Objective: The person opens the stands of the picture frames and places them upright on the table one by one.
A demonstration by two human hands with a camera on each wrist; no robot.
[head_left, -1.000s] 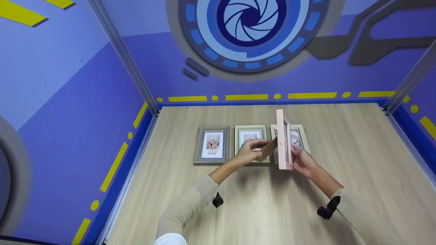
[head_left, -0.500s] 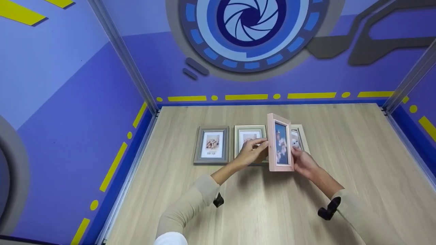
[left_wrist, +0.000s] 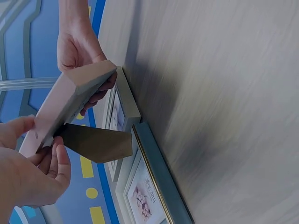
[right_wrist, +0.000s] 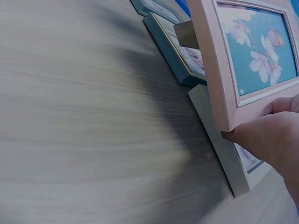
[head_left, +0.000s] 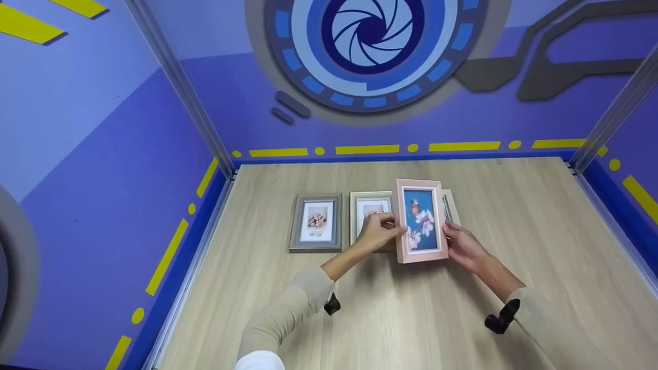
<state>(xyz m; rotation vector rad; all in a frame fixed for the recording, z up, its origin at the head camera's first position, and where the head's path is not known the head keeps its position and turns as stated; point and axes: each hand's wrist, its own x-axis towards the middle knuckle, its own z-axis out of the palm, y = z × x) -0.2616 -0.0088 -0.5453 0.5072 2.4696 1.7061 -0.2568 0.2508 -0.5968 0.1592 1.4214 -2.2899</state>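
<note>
From here I see the left hand [head_left: 378,232] and the right hand [head_left: 465,248] gripping the pink frame [head_left: 421,222] by opposite sides, above the table [head_left: 401,318].

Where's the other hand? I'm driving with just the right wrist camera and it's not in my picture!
Observer: The left hand is holding the pink frame by the side opposite your right hand.
Operator: Oh! And what's the picture in the farthest frame? It's cut off at the top of my view.
Observer: In the head view, it shows a bunch of pinkish flowers with lettering below.
</note>
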